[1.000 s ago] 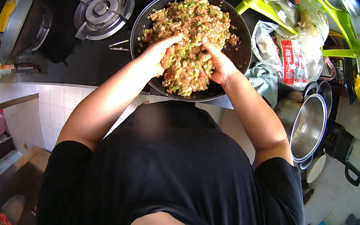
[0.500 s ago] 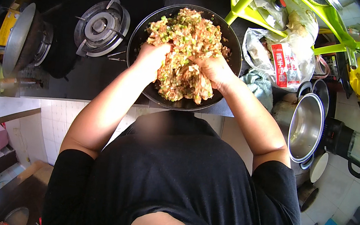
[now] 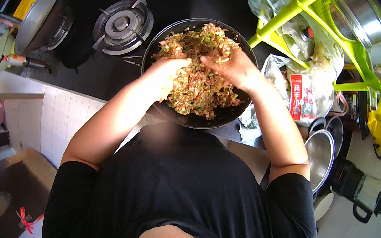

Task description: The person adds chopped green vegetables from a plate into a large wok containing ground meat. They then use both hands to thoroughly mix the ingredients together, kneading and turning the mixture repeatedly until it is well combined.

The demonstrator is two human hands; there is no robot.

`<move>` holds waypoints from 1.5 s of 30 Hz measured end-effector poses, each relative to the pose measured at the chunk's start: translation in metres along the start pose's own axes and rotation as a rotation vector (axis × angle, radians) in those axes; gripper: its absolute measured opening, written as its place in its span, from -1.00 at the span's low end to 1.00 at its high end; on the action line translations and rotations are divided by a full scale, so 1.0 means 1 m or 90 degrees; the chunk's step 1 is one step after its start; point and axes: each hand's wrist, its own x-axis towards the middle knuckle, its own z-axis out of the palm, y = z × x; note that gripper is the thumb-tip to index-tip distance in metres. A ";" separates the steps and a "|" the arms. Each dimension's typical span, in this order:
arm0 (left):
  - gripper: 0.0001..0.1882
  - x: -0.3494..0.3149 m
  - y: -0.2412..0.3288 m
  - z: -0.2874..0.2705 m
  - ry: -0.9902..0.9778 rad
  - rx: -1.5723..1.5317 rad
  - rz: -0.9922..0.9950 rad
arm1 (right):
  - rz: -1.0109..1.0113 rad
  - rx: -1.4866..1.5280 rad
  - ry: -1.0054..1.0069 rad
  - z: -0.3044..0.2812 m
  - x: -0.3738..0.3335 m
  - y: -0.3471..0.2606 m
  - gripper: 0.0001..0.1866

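A wide black pan [image 3: 223, 118] holds a heap of chopped mixture [image 3: 194, 93], pinkish like minced meat, with green bits through it. At the heap's left side my left hand [image 3: 168, 72] grips the mixture, its thumb lying over the top and its fingers sunk out of sight. From the right, my right hand [image 3: 236, 70] curls into the upper part of the heap. Its thumb points toward the left hand, and its fingertips are buried in the mixture. A gap separates the two thumbs.
Left of the pan is a gas burner [image 3: 122, 24], with a wok [image 3: 39, 17] on another burner farther left. On the right stand a green rack [image 3: 286, 16], a plastic bag with a red label [image 3: 296, 97], a cloth [image 3: 249, 124], a steel pot [image 3: 318, 157] and a blender [image 3: 366, 192].
The heap sits lower and its middle is pressed in. My right hand has turned, bringing its thumb into view over the mixture. The whole view has shifted and tilted slightly.
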 end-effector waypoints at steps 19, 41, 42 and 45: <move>-0.67 0.078 -0.025 -0.013 -0.050 -0.163 -0.201 | 0.037 0.611 -0.254 0.010 0.108 0.122 -0.37; -0.60 0.006 0.018 -0.005 -0.066 0.129 0.068 | -0.010 -0.140 0.103 -0.006 0.035 0.033 -0.34; -0.59 0.015 0.016 -0.011 -0.067 0.150 0.061 | 0.027 -0.127 0.081 -0.005 0.046 0.039 -0.28; -0.55 0.041 0.016 -0.012 -0.054 0.220 0.030 | -0.078 0.027 0.094 0.003 0.078 0.083 -0.15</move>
